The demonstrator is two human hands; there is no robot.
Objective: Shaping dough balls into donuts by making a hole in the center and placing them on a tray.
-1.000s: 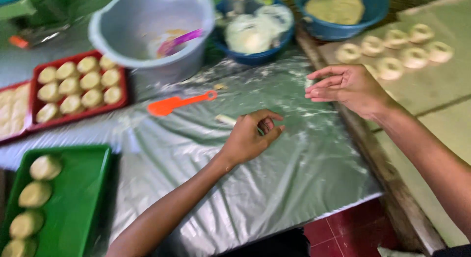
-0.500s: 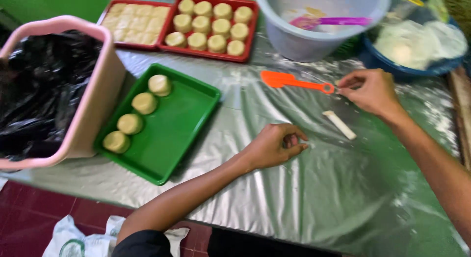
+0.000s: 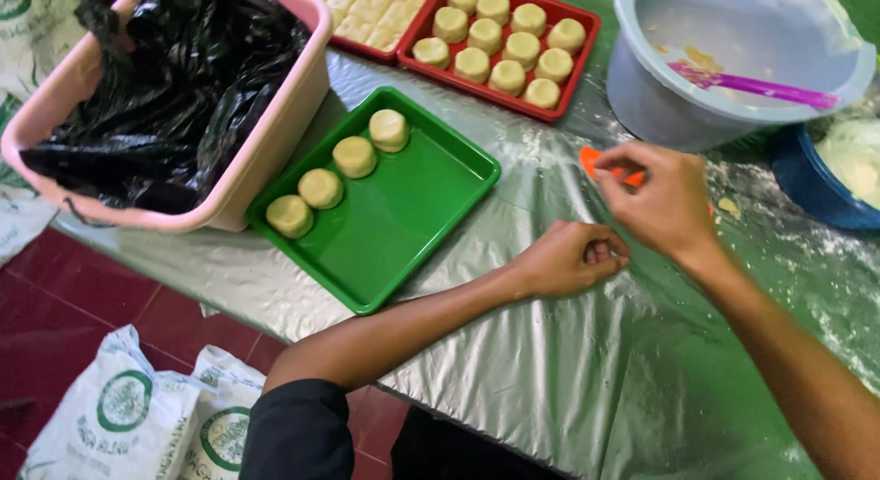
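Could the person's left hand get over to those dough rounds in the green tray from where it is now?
Probably yes. The left hand, curled in a fist on the silvery table cover, lies just right of the green tray. Nothing stands between them, and the four dough rounds lie uncovered.

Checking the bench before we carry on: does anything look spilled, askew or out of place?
Flour and crumbs are scattered over the foil cover near the blue bowl. The green tray sits at an angle and holds just four dough pieces along one edge. Nothing looks damaged.
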